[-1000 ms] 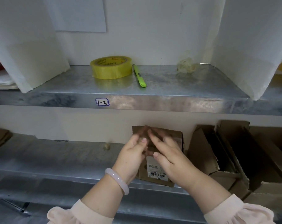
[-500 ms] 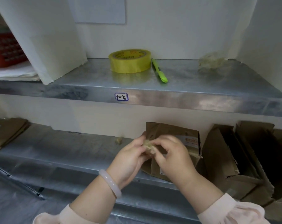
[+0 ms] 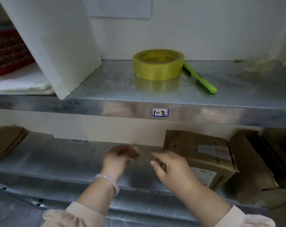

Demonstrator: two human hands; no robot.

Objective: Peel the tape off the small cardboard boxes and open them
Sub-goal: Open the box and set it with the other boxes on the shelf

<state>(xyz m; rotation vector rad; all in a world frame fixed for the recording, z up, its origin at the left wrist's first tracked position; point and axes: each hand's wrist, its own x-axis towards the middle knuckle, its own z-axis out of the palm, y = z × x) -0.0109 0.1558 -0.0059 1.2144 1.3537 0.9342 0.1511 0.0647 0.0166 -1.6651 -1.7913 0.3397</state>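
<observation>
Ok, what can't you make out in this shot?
Left hand: motion-blurred in the head view; its grip on the tape wad is unclear.
Box label: print too small.
Opened boxes: cut off by the right edge.
Red basket: half hidden behind the white divider.

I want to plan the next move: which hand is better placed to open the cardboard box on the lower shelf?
The right hand, probably: it looks free and is beside the cardboard box, while the left hand holds a tape wad farther away.
</observation>
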